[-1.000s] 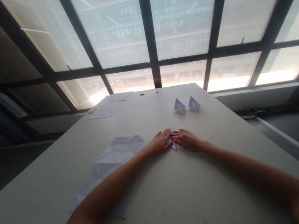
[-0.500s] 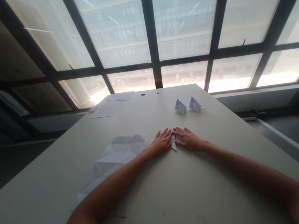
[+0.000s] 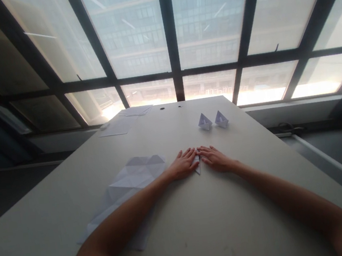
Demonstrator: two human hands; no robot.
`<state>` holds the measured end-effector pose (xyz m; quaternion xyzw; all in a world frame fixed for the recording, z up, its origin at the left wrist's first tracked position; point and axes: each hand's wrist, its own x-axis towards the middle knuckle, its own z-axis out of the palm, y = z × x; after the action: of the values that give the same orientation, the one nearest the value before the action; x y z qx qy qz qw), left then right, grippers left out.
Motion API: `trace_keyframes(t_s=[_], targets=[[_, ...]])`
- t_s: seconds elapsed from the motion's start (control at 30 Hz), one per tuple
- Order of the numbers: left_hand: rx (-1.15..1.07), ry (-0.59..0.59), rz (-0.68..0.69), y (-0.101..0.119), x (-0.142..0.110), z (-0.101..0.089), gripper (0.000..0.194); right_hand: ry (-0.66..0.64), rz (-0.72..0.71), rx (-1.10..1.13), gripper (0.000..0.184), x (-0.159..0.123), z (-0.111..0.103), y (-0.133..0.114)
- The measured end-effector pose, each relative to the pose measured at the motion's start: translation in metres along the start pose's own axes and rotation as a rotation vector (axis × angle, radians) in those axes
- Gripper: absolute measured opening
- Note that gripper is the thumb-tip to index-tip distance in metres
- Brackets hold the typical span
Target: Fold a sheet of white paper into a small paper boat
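Note:
My left hand (image 3: 183,165) and my right hand (image 3: 215,159) lie flat on the white table (image 3: 203,225), fingers stretched out and fingertips almost meeting. Between and under them is a small folded white paper piece (image 3: 198,165); only a narrow pointed sliver of it shows. Both hands press on it. Two finished folded paper boats (image 3: 205,121) (image 3: 221,119) stand side by side farther back on the right.
A large creased white sheet (image 3: 128,189) lies to the left under my left forearm. Flat sheets of paper (image 3: 115,129) (image 3: 136,110) rest at the table's far left corner. Beyond the table's far edge is a wall of windows (image 3: 171,39).
The hands have barely shifted; the sliver of paper between them shows a little differently. Nothing else on the table moved.

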<state>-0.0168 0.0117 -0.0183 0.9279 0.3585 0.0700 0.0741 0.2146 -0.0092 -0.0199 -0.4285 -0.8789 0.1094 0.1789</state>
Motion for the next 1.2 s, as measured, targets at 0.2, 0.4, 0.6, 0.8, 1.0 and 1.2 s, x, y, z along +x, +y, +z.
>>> trace_keyframes(t_s=[0.2,0.4,0.6,0.8,1.0,1.2], targets=[[-0.015,0.214,-0.148,-0.008,0.004,0.002,0.04,0.057,0.061,-0.052,0.04,0.003,-0.001,-0.002],[-0.096,0.423,-0.096,-0.012,0.006,-0.004,0.032,0.164,0.069,-0.165,0.026,0.001,-0.004,-0.01],[-0.003,0.091,-0.064,-0.006,0.005,0.003,0.056,0.194,0.028,-0.16,0.029,0.001,-0.001,-0.006],[0.029,0.016,-0.045,-0.008,0.004,0.003,0.065,0.009,-0.001,-0.08,0.055,0.002,0.001,-0.003],[0.047,0.001,-0.049,-0.006,0.003,0.002,0.072,0.003,0.233,-0.155,0.061,0.004,0.006,-0.004],[0.041,0.046,-0.169,-0.005,0.005,0.003,0.072,0.058,0.349,-0.141,0.057,0.005,0.009,-0.001]])
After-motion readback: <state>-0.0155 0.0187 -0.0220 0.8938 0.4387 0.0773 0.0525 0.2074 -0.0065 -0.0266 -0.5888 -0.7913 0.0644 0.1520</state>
